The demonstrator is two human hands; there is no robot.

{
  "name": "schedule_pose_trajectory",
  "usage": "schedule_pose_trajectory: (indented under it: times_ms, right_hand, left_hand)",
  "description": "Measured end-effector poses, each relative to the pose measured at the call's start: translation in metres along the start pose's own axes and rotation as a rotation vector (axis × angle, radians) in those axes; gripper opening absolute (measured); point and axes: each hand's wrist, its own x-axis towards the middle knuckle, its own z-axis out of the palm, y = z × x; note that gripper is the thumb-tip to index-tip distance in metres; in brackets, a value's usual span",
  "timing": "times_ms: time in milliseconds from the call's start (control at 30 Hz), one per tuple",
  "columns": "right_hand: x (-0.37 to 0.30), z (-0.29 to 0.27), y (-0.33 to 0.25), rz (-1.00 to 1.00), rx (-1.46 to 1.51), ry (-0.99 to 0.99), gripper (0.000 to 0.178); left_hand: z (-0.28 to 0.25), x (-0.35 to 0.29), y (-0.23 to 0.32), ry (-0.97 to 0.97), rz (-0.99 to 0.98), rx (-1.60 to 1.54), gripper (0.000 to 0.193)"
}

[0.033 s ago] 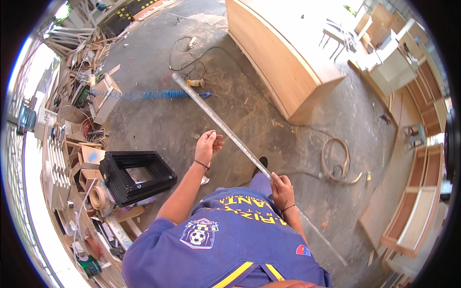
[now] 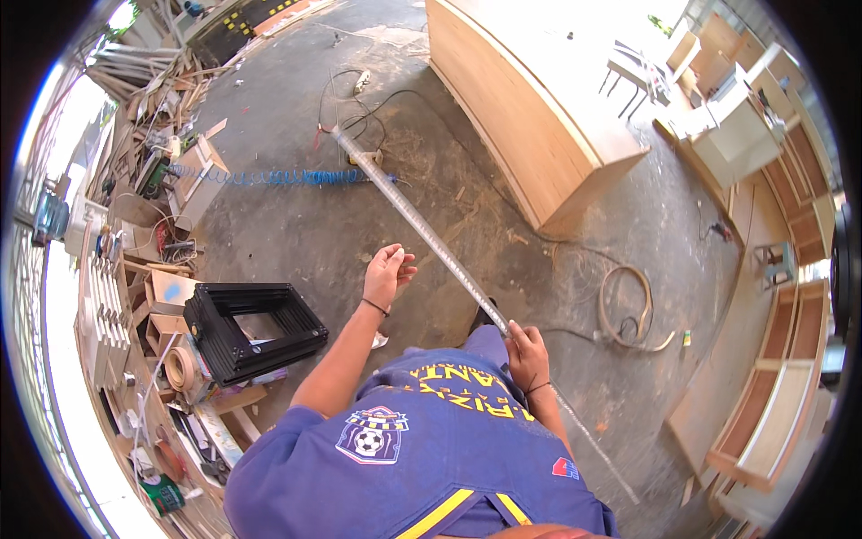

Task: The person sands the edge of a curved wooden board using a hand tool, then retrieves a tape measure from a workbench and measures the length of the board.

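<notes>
A long, narrow silvery strip (image 2: 429, 238) with small regular marks runs slantwise in front of me, from the far left down past my right side. My right hand (image 2: 527, 357) is closed on it near my thigh, with its tail trailing behind toward the floor at lower right. Thin red wire or thread shows by the far tip, which looks blurred. To the left of the strip and apart from it, my left hand (image 2: 386, 274) is raised. Its thumb and forefinger are pinched together; whether something tiny is between them I cannot make out.
Stacked black frames (image 2: 256, 331) lie at my left by cluttered wood offcuts. A blue coiled hose (image 2: 310, 177) and a cable cross the floor ahead. A large wooden cabinet (image 2: 516, 117) stands ahead right. A looped tan hose (image 2: 609, 305) lies right, near unfinished shelving (image 2: 759, 413).
The strip's far end has swung a little to the right and away, now overlapping the yellowish tool on the floor. Its tail has shifted slightly left. Both hands stay nearly in place.
</notes>
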Motion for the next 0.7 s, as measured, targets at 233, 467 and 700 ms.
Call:
schedule_pose_trajectory:
  times_ms: [233, 467, 700]
  right_hand:
    - [0.159, -0.069, 0.045, 0.083, 0.007, 0.108, 0.032]
    - [0.317, -0.087, 0.093, 0.019, -0.092, 0.245, 0.033]
    - [0.511, -0.066, 0.131, 0.029, -0.215, 0.275, 0.032]
  left_hand:
    - [-0.022, 0.084, -0.053, 0.156, 0.091, 0.581, 0.041]
    - [-0.115, 0.072, -0.168, 0.07, -0.118, 1.306, 0.038]
    - [-0.103, 0.184, -0.165, -0.256, -0.614, 1.485, 0.033]
